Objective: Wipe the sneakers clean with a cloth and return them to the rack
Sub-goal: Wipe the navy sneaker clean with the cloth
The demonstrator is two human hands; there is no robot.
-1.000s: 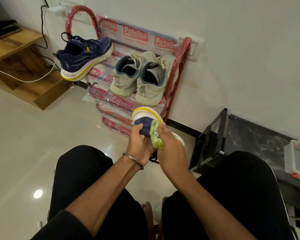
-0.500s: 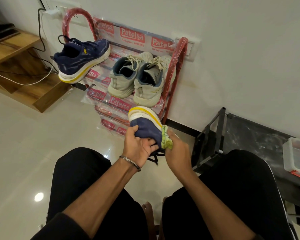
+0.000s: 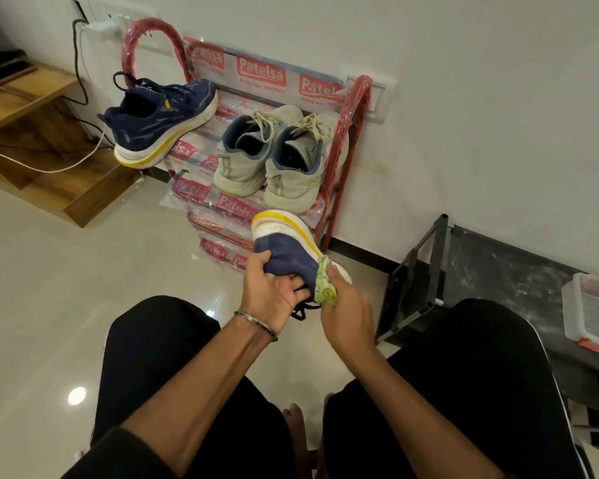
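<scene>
A plain white wall [image 3: 464, 81] fills twelve to two o'clock; glossy pale tiled floor [image 3: 49, 288] spreads at nine, catching a lamp's round glare; a stepped wooden shelf unit [image 3: 32, 133] sits at ten; a black metal frame table [image 3: 481, 278] stands at three.

Navy sneaker [image 3: 291, 250] sole-up beside green cloth [image 3: 324, 286]; its twin [image 3: 159, 122] on red rack [image 3: 346, 140].
</scene>
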